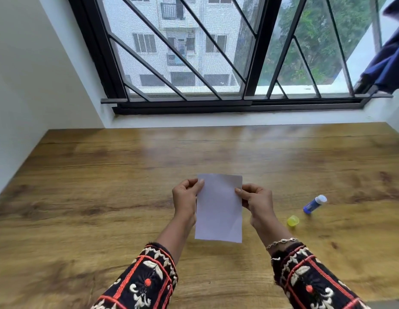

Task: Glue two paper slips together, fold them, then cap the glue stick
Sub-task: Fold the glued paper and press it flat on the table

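Observation:
A white paper slip (219, 208) is held upright above the wooden table (105, 175), lifted off its surface. My left hand (187, 198) pinches its left edge near the top, and my right hand (256, 200) pinches the right edge at about the same height. Whether it is one sheet or two pressed together cannot be told. To the right, a blue glue stick (314, 204) lies on its side on the table with its white tip exposed. Its yellow cap (292, 220) lies apart from it, a little nearer to me.
A barred window with a dark frame (216, 105) runs along the far edge of the table. White walls close in on the left and right. Dark blue cloth (387, 63) hangs at the upper right.

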`<state>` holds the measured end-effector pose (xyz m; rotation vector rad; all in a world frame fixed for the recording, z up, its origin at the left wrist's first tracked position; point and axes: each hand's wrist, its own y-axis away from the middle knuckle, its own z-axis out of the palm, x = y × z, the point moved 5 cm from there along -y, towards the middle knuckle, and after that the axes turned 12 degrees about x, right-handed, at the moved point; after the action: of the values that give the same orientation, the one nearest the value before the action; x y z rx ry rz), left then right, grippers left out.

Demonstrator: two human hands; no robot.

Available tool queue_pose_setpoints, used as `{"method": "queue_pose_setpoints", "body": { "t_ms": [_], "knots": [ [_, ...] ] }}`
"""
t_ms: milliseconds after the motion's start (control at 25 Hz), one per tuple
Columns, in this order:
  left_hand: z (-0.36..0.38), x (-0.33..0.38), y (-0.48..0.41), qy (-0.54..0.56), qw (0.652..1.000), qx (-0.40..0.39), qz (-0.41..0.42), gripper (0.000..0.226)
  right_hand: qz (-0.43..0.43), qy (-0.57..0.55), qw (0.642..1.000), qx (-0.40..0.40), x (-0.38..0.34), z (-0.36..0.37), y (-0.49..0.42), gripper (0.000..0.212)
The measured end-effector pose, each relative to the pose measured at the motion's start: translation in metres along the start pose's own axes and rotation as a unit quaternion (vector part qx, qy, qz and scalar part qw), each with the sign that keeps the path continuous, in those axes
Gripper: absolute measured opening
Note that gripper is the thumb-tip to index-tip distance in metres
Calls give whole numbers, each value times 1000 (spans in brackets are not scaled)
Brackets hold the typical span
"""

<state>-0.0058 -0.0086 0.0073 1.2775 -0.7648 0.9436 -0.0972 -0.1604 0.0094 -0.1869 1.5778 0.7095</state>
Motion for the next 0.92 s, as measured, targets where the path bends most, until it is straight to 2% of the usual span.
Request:
{"method": "queue_pose_setpoints", "body": {
  "t_ms": [240, 400, 520, 560, 640, 760, 920],
  "knots": [
    [5, 16, -4, 17, 1000, 19, 7, 20, -6, -9, 1000, -2, -5, 2, -3, 21],
    [8, 20, -7, 20, 999, 34, 16, 22, -1, 1, 999, -34, -14, 3, -4, 15],
    [13, 30, -10, -26, 997, 30, 70, 21, -41, 52, 995, -72, -36, 4, -10, 4],
    [16, 36, -9, -51, 993, 25, 101, 21, -74, 74, 991, -81, -47, 5, -15, 11],
    [24, 50, -3, -106, 979, 1, 172, 25, -143, 125, 975, -119, -72, 14, -21, 22],
    [37, 67, 7, -159, 952, -46, 256, 30, -224, 240, 924, -194, -96, 36, -23, 24],
    [48, 77, 14, -190, 929, -77, 309, 11, -284, 306, 875, -243, -109, 54, -23, 19]
  ]
}}
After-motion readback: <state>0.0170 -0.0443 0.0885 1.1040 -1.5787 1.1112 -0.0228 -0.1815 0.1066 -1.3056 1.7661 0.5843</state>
